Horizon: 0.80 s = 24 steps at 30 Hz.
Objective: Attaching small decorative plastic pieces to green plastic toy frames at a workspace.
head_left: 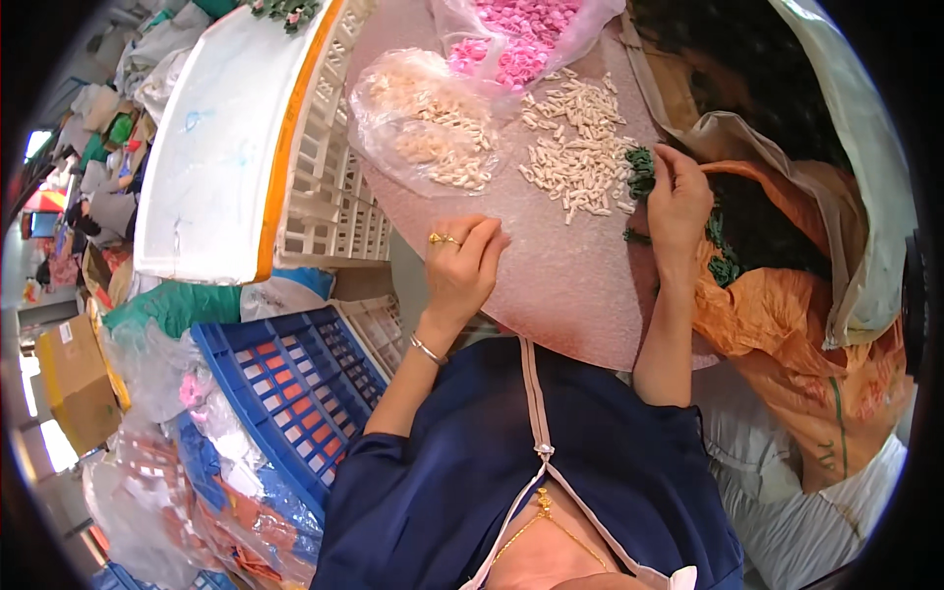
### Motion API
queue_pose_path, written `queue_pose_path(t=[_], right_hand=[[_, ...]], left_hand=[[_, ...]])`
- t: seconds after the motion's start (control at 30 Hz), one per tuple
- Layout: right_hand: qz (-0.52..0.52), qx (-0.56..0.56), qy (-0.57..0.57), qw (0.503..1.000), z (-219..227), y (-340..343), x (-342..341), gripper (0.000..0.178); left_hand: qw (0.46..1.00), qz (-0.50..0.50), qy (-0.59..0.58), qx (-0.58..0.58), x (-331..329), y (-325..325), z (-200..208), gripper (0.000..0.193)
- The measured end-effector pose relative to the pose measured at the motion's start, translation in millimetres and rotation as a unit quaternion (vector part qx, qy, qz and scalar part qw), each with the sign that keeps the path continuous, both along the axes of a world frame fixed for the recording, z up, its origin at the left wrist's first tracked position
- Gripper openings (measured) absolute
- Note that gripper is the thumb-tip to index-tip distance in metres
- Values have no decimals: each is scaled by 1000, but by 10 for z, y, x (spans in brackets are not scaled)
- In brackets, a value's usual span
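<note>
One green leafy sprig (pixel 641 172) sits at the fingertips of the right hand (pixel 680 202), just right of loose white pieces (pixel 575 162) on the bench (pixel 570 270). It is probably light and springy, best taken near its base. Right grip nearly closed, apparently pinching the sprig. Left hand (pixel 467 258) curled; contents, if any, cannot be determined.

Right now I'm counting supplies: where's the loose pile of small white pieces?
In the head view, right of centre, the pile lies on the pinkish tabletop, between the clear bag of pale pieces and right hand.
</note>
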State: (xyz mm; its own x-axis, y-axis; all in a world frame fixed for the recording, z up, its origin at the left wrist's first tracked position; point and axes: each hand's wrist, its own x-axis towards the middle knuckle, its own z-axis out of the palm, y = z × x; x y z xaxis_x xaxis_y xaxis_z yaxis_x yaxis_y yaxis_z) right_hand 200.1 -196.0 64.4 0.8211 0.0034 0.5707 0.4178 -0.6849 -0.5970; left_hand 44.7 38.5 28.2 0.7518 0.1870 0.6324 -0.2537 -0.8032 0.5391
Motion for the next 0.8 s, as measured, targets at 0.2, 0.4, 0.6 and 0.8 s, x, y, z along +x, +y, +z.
queue_pose_path(t=[0.2, 0.4, 0.6, 0.8], right_hand=[[-35, -91, 40, 994, -173, 4, 36, 17], [64, -13, 45, 997, -176, 200, 21, 23], [72, -143, 63, 985, 393, 529, 268, 51], [-240, -232, 157, 929, 210, -108, 1770, 85]], left_hand=[[999, 23, 36, 6, -10, 4, -57, 22], [999, 18, 30, 3, 3, 8, -60, 24], [1000, 14, 21, -3, -2, 51, -89, 26], [1000, 8, 21, 4, 3, 38, -76, 27]])
